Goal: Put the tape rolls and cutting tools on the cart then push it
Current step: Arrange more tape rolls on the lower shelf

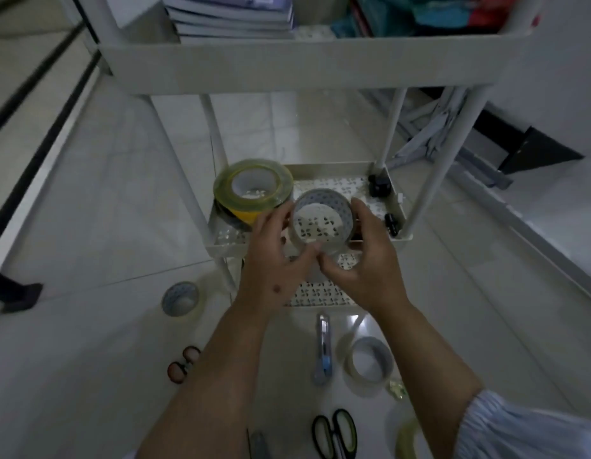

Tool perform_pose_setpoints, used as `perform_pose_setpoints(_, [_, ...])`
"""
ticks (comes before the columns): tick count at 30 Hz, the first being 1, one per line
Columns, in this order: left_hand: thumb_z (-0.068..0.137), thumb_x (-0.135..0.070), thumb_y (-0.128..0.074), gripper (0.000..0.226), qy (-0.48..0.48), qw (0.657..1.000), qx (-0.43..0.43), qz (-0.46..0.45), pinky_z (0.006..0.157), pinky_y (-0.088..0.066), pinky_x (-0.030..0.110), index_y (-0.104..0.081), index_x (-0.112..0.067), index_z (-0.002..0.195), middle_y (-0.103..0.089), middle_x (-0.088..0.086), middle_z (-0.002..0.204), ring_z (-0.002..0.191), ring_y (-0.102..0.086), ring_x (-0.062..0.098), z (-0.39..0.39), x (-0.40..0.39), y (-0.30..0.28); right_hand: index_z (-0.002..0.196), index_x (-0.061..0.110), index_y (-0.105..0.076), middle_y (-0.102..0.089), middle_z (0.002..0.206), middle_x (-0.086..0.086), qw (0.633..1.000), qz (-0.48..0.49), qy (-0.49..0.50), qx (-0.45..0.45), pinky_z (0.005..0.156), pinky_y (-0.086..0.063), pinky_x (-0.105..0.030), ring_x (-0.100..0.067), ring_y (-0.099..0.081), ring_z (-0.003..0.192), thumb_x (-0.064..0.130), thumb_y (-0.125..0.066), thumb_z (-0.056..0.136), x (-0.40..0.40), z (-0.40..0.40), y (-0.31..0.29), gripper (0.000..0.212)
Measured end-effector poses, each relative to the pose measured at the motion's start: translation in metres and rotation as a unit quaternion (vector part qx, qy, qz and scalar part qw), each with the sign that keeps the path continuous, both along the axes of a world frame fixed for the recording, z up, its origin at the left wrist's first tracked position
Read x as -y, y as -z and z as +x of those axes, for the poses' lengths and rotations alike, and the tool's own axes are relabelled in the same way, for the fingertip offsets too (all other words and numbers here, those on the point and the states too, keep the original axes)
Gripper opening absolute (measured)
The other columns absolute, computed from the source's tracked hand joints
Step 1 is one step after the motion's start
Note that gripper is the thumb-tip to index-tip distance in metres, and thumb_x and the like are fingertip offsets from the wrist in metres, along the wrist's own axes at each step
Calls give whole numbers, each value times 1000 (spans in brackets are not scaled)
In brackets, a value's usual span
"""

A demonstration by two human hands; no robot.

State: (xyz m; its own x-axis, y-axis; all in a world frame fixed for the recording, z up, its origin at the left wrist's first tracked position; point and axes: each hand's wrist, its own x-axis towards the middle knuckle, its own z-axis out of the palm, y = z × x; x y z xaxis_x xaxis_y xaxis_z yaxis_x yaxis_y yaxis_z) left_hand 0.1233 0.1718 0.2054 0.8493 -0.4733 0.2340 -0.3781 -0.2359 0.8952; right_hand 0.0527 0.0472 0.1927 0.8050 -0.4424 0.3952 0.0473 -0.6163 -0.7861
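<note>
now both hands, left hand (274, 256) & right hand (363, 260), clasp clear tape roll (322, 220) by outer rim over cart's middle shelf (395, 207), right of yellow roll (252, 190). light, stiff, slick; rim hold best.

A clear tape roll (322, 223) sits mid-frame, held over the white cart's perforated middle tray (395, 207). A stack of yellowish and yellow-black tape rolls (252, 192) rests at that tray's left end. On the floor lie a clear roll (181, 301) lower left, red-handled scissors (183, 364), a utility knife (322, 349), another clear roll (368, 364), green-black scissors (335, 433) and a yellowish roll (408, 440), bottom right.
</note>
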Motion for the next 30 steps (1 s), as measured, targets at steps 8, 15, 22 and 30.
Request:
perform_pose_setpoints(8, [76, -53, -39, 62, -1, 956, 168, 241, 100, -36, 48, -48, -15, 124, -50, 11, 119, 119, -41, 31, 75, 30, -8, 127, 18, -46, -59, 120, -1, 998, -43, -1, -50, 88, -50, -36, -15, -53, 111, 22, -72, 71, 37, 60, -10, 62])
perform_pose_setpoints(15, [91, -46, -39, 52, -17, 919, 145, 368, 113, -11, 59, -33, -22, 136, -26, 9, 148, 143, -9, 26, 98, 55, 6, 120, 15, -51, -63, 114, -7, 993, -60, 7, -99, 87, -52, -43, -23, -58, 106, 21, -72, 70, 57, 92, 5, 54])
perform_pose_setpoints(22, [90, -41, -42, 50, -68, 908, 186, 370, 105, -26, 51, -36, -22, 136, -34, 13, 142, 133, -29, 30, 98, 58, 14, 120, 13, -51, -63, 117, -8, 990, -49, -12, -135, 93, -50, -37, -22, -58, 107, 17, -73, 71, 67, 109, 6, 54])
perform_pose_setpoints(30, [93, -41, -36, 52, -88, 889, 177, 412, 107, -24, 52, -23, -28, 142, -21, 11, 150, 136, -25, 30, 95, 66, 17, 126, 15, -44, -58, 124, -6, 982, -28, -5, -185, 93, -44, -30, -20, -54, 112, 19, -67, 77, 71, 123, 8, 54])
